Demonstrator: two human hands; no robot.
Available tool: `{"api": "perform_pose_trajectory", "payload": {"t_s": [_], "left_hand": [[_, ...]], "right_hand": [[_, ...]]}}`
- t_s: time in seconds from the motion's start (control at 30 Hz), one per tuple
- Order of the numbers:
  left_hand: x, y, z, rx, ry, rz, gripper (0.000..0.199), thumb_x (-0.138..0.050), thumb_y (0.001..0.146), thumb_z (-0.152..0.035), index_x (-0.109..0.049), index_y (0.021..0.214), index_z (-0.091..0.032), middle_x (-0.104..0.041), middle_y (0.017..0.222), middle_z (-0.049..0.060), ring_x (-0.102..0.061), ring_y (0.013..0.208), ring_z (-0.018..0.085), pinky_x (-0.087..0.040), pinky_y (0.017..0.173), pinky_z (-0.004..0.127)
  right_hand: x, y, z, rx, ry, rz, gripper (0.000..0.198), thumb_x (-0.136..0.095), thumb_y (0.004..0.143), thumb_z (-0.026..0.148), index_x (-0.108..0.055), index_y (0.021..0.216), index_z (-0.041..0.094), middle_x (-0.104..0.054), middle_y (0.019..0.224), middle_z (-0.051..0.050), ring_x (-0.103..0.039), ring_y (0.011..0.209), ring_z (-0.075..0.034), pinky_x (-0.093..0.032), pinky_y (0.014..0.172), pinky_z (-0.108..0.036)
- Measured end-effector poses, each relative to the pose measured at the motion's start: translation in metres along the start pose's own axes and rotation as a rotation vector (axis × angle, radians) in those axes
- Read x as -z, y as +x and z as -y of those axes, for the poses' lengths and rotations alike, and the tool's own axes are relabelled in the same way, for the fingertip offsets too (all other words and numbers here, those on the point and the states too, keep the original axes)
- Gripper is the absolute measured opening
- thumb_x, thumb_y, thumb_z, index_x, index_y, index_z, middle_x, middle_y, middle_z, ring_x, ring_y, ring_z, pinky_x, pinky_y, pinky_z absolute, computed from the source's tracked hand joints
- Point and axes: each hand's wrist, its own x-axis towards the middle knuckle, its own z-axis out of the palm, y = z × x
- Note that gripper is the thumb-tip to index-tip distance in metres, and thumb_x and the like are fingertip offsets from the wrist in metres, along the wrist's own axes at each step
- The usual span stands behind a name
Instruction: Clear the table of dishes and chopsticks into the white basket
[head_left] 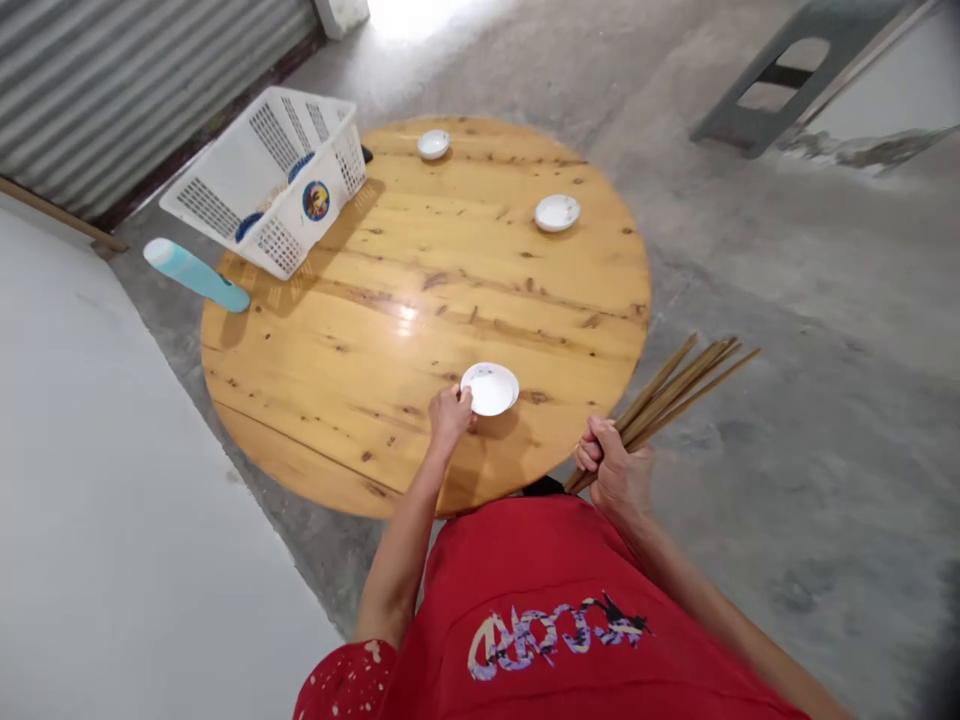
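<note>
My left hand (451,413) grips the left rim of a small white dish (490,388) that rests on the near side of the round wooden table (360,330). My right hand (616,468) is closed around a bundle of wooden chopsticks (679,388), held off the table's right edge with the sticks fanning up and to the right. Two more small white dishes stand on the table: one dish (557,212) at the right, another dish (433,144) at the far edge.
A white plastic basket (271,180) with blue-rimmed items inside sits on the table's far left. A teal bottle (196,275) lies beside it over the table's left edge. A grey stool (795,75) stands on the concrete floor, far right. A white slab lies left.
</note>
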Motion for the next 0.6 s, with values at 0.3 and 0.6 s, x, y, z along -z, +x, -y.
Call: {"api": "perform_pose_trajectory", "payload": {"t_s": [0.3, 0.6], "left_hand": [[-0.017, -0.008, -0.02, 0.181, 0.201, -0.139, 0.038, -0.045, 0.102, -0.031, -0.064, 0.071, -0.02, -0.069, 0.06, 0.004, -0.069, 0.064, 0.02, -0.04, 0.063, 0.026], [-0.03, -0.019, -0.022, 0.269, 0.533, -0.268, 0.042, -0.046, 0.105, -0.045, -0.071, 0.083, -0.02, -0.078, 0.092, 0.013, -0.073, 0.09, 0.028, -0.039, 0.065, 0.029]], "right_hand": [[0.059, 0.098, 0.052, -0.104, 0.057, 0.076, 0.056, -0.095, 0.055, 0.057, -0.056, 0.058, 0.016, -0.041, 0.05, 0.007, -0.033, 0.039, -0.002, -0.028, 0.033, -0.015], [0.096, 0.147, 0.079, -0.104, 0.078, 0.071, 0.056, -0.096, 0.055, 0.054, -0.055, 0.061, 0.016, -0.044, 0.054, 0.006, -0.035, 0.041, -0.003, -0.029, 0.034, -0.015]]}}
